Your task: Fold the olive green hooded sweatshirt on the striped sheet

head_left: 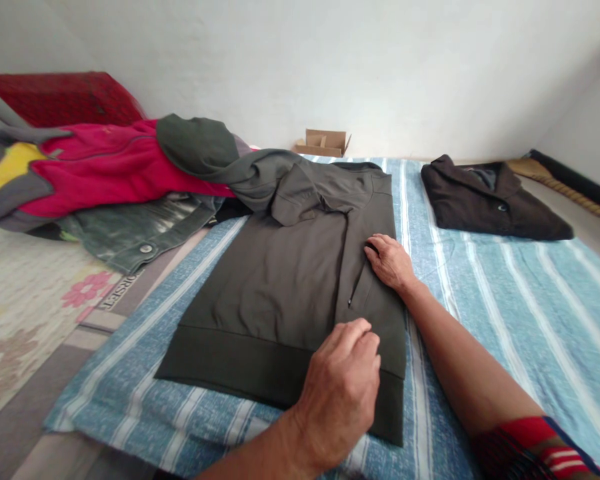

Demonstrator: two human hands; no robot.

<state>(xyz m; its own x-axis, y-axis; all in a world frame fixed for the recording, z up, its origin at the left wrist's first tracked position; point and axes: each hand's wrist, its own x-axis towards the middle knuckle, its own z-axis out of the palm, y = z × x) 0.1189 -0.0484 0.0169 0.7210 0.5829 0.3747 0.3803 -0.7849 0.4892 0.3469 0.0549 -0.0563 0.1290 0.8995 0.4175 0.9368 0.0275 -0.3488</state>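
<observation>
A dark olive zip-up jacket (280, 280) lies flat, its hem toward me and one sleeve folded across its upper part. On its right side is a slanted pocket, its small zipper pull (350, 303) at the lower end. My right hand (390, 263) rests at the pocket's upper end, fingertips bent and gripping the fabric there. Lower down, my left hand (343, 387) is over the front near the hem, its fingers curled together. Whatever those fingers hold is hidden behind the back of the hand.
A blue striped sheet (480, 300) lies under the jacket. At the right sits a folded dark brown garment (490, 203). To the left are a pink fleece jacket (110, 167) and dark denim (145, 230). An open cardboard box (325, 142) stands by the wall.
</observation>
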